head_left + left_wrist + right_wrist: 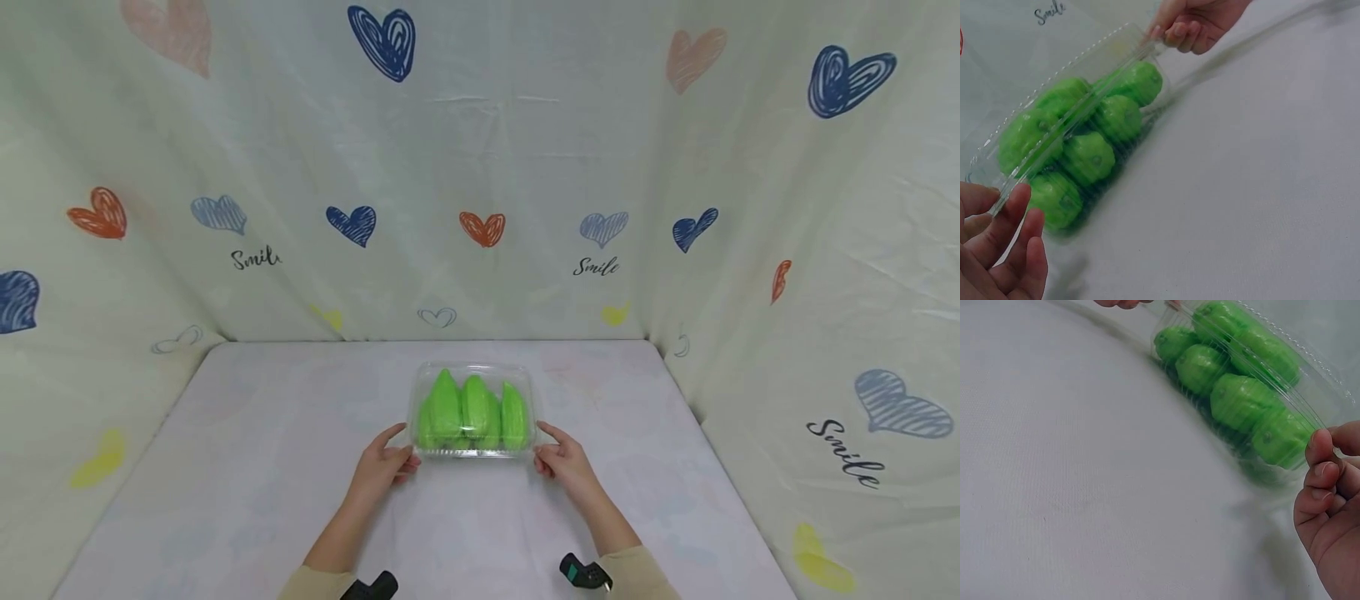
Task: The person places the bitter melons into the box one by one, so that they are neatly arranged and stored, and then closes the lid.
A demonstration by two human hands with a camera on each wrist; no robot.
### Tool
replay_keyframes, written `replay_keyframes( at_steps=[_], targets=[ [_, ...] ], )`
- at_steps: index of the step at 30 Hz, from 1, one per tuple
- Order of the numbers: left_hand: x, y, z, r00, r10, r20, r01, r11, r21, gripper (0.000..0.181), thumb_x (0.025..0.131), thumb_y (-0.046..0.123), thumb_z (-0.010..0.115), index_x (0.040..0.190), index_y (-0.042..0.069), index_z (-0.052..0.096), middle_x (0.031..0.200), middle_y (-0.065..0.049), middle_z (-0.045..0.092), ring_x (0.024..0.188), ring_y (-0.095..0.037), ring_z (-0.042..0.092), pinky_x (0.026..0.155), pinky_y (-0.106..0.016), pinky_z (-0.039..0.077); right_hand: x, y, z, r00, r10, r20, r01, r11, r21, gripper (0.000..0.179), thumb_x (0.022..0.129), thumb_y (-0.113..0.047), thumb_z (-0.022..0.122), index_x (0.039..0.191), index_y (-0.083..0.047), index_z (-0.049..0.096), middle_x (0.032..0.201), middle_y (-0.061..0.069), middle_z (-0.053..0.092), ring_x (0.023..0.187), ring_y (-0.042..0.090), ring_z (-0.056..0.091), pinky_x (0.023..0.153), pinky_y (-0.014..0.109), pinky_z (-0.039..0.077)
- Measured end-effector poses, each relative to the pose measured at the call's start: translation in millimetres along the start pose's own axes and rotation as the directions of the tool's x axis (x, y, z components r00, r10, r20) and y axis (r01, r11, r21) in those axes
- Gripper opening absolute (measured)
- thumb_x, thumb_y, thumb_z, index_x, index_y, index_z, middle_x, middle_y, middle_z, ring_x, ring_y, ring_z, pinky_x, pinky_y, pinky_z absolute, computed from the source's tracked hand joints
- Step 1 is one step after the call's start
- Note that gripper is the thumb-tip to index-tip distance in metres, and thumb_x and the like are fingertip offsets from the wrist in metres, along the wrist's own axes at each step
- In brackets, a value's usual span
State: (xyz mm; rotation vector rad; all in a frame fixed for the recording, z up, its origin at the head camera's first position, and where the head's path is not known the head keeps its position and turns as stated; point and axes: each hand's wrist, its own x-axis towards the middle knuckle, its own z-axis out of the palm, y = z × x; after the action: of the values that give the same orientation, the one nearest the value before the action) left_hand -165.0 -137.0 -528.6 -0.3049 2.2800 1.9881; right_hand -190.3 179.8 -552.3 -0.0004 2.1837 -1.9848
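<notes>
A clear plastic clamshell box with its lid down stands towards the far side of the table. Several bright green, ridged, tapering vegetables lie inside; their blunt ends face the near side. My left hand pinches the rim at the box's near left corner. At the near right corner, the thumb and fingers of my right hand pinch the same rim. In the left wrist view, the box's long edge runs between both hands.
A white cloth with faint prints covers the table. Behind it and along the sides hang pale curtains printed with hearts and lettering. Black devices are strapped at both wrists, near beige sleeves.
</notes>
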Motion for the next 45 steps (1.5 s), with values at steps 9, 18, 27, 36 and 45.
replay_keyframes(
  at_steps=[9,18,27,36,45],
  targets=[
    [6.5,-0.8,3.2,1.000,0.021,-0.009,-0.021,1.000,0.000,0.049,0.095,0.002,0.058,0.141,-0.004,0.042,0.079,-0.011,0.070,0.071,-0.023,0.068,0.062,-0.031,0.054,-2.6,-19.8,-1.4,1.000,0.003,0.023,-0.003,1.000,-0.007,0.052,0.094,0.006,0.053,0.142,0.012,0.036,0.065,0.008,0.059,0.056,0.014,0.049,0.054,0.024,0.042],
    [9.3,1.6,-1.9,0.999,0.027,-0.029,-0.027,1.000,-0.002,0.049,0.095,0.002,0.057,0.141,-0.005,0.041,0.081,-0.013,0.070,0.071,-0.023,0.067,0.062,-0.031,0.054,19.7,-2.3,2.1,0.999,-0.006,-0.040,0.004,0.999,-0.036,0.047,0.093,-0.002,0.060,0.137,0.008,0.047,0.063,0.004,0.060,0.055,0.011,0.049,0.052,0.022,0.041],
    [12.1,0.5,-1.8,0.999,0.017,-0.044,-0.018,1.000,-0.004,0.049,0.096,0.003,0.058,0.141,-0.003,0.042,0.081,-0.011,0.070,0.069,-0.019,0.066,0.062,-0.029,0.054,29.7,-7.4,3.7,0.999,0.012,-0.036,-0.014,0.998,-0.067,0.044,0.095,-0.003,0.058,0.136,0.009,0.048,0.063,0.003,0.060,0.055,0.011,0.048,0.051,0.022,0.039],
    [15.7,-0.8,-0.4,0.999,0.022,-0.038,-0.021,0.999,0.024,0.049,0.096,0.006,0.059,0.142,-0.002,0.042,0.083,-0.012,0.070,0.070,-0.018,0.066,0.061,-0.028,0.053,31.0,-9.5,-1.0,0.999,0.004,-0.032,-0.007,0.994,-0.108,0.042,0.095,-0.001,0.057,0.134,0.012,0.049,0.069,0.009,0.063,0.057,0.015,0.049,0.052,0.026,0.040],
    [15.1,2.2,-7.6,0.996,0.069,-0.048,-0.063,0.990,0.127,0.051,0.094,0.011,0.063,0.139,-0.003,0.045,0.102,-0.021,0.067,0.084,-0.028,0.066,0.068,-0.033,0.054,27.7,-10.8,-6.2,0.993,-0.082,-0.086,0.054,0.956,-0.289,0.036,0.093,-0.005,0.060,0.128,0.004,0.058,0.089,0.006,0.064,0.074,0.020,0.057,0.059,0.025,0.046]
  ],
)
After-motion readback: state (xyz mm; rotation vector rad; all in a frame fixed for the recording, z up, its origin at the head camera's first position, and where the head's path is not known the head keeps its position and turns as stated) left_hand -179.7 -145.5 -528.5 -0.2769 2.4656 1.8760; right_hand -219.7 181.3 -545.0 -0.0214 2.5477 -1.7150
